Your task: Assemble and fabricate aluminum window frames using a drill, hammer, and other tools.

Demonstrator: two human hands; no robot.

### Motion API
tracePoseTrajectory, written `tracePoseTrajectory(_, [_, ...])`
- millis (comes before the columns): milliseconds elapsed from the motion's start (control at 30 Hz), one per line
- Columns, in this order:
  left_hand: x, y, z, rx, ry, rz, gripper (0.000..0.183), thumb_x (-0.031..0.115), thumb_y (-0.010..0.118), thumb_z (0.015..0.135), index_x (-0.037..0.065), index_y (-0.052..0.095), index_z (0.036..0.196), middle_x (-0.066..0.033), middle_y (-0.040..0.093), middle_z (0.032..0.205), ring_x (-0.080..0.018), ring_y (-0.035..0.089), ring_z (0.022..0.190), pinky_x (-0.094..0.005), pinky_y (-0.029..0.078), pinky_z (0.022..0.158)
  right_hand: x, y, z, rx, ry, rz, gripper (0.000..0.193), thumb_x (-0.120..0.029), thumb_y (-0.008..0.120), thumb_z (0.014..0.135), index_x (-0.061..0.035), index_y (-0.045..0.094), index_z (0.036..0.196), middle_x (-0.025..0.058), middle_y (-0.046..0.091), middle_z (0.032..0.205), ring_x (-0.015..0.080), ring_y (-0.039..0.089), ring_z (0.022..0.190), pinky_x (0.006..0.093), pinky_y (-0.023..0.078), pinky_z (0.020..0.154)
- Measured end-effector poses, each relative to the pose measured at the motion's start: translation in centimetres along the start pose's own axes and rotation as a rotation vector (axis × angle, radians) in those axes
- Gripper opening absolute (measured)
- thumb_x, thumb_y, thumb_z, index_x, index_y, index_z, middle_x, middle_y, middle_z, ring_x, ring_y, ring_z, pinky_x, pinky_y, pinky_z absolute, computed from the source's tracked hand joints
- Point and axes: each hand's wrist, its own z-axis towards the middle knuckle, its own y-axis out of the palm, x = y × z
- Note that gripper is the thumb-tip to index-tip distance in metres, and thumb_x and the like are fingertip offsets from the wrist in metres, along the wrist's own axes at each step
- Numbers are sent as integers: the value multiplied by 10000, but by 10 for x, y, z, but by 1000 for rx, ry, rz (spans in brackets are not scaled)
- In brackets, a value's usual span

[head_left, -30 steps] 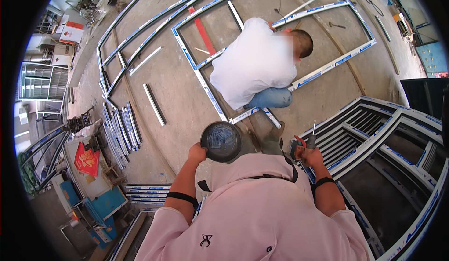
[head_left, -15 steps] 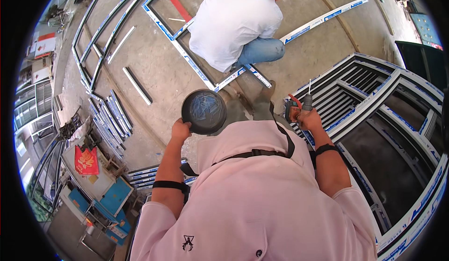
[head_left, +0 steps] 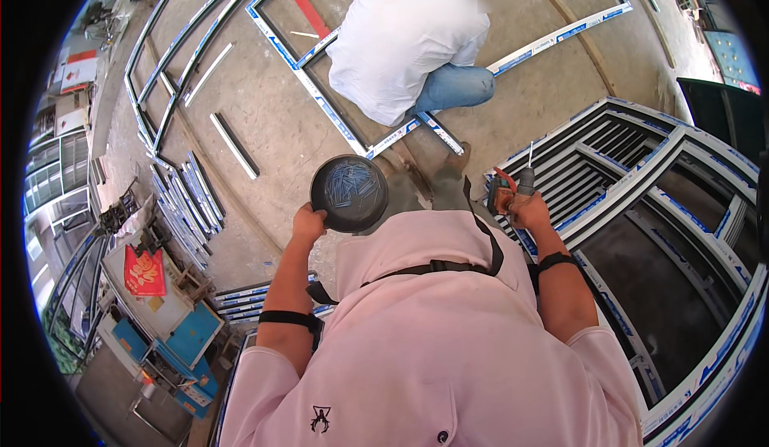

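My left hand (head_left: 309,221) grips the rim of a round black bowl (head_left: 324,211) at its left side. Inside it lies a loose heap of long thin screws (head_left: 352,184), bluish and metallic. On the other side of my body, my right hand (head_left: 529,210) is closed around a cordless drill (head_left: 505,195) with a red and dark body. Its long silver bit (head_left: 530,155) points up and away from me. Neither the bowl nor the drill touches the window frames around me.
Ahead, a person in a white shirt (head_left: 408,38) crouches over a floor frame (head_left: 320,102) wrapped in blue-white film. Stacked window frames (head_left: 641,199) stand close on my right. Cut profiles (head_left: 188,203) and a blue machine (head_left: 192,339) are on the left; wooden strips cross the floor.
The crouching person has shifted slightly to the right, with the head farther up. Both my hands keep the bowl and drill in nearly the same place.
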Motion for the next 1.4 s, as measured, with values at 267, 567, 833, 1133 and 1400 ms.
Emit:
tracePoseTrajectory(267, [2,2,-4,9,16,-6,235,114,582,810,-57,609,969,-177,656,702,-244,641,509,-349,518,491,3,2,6,30,-31,45,729,-365,757,603,99,483,1094,269,648,1006,375,646,969,400,519,832])
tracePoseTrajectory(567, [-8,2,0,1,2,-11,235,116,588,811,-54,610,973,-179,657,701,-240,644,512,-346,522,508,0,-1,3,8,-19,47,739,-360,767,606,82,495,1132,256,635,1025,364,643,974,397,517,844])
tracePoseTrajectory(833, [-1,4,-6,13,4,-36,190,99,583,807,-48,606,925,-154,645,676,-217,619,496,-334,496,479,2,-5,-2,-67,-88,-129,699,-354,766,613,58,510,1116,256,611,1069,354,633,1000,394,517,847])
tracePoseTrajectory(1133, [-1,4,-4,25,16,-19,186,97,583,801,-55,608,905,-158,640,659,-221,615,488,-339,491,478,-3,-5,-2,6,18,-21,731,-361,763,598,105,475,1083,262,646,1013,375,642,980,392,513,839])
tracePoseTrajectory(1400, [3,3,-6,20,18,-7,207,112,581,790,-58,605,907,-175,649,671,-242,639,511,-356,511,507,-3,-6,-5,-22,-171,-156,764,-334,782,588,132,472,1108,262,645,998,384,641,971,396,516,836])
